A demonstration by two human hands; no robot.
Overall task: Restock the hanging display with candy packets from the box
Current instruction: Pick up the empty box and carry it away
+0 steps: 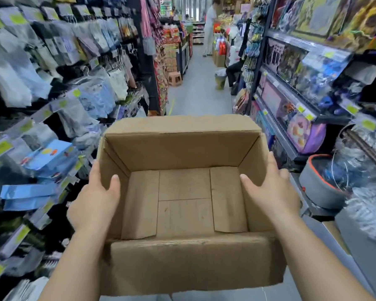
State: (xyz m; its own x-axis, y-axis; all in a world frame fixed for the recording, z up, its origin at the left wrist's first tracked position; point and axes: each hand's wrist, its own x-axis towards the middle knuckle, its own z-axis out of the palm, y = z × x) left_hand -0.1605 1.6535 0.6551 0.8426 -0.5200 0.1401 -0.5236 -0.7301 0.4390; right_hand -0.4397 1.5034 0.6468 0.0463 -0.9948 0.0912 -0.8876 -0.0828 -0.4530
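Cardboard is filling the middle of the view: an open brown cardboard box (183,148) is being held up in the aisle, off the floor (201,92), with both hands carrying it. The left hand (93,200) is clamping the box's left wall, its thumb (114,183) hooking over the rim and lying inside while the fingers are wrapping the outside. The right hand (271,196) is gripping the right wall in the same way, thumb (246,181) inside and fingers outside. The box's near flap is folding down towards the person, the far flap is standing up, and the bottom flaps are showing bare across the inside.

Along the left side of the aisle, a hanging display (59,68) is carrying rows of packets on hooks with yellow-green price tags; blue packets (50,159) are hanging just beside the box's left wall. The display is blurred, so what the packets contain cannot be told. On the right, dark shelves (291,101) are holding boxed toys, with a purple bag (306,137) on a lower shelf and a grey round case with an orange trim (319,185) sitting near the right hand.

Further along the floor, a small brown plastic stool (174,78) is standing by the left-hand racks, and a person in light clothing (211,29) is standing at the far end of the aisle.
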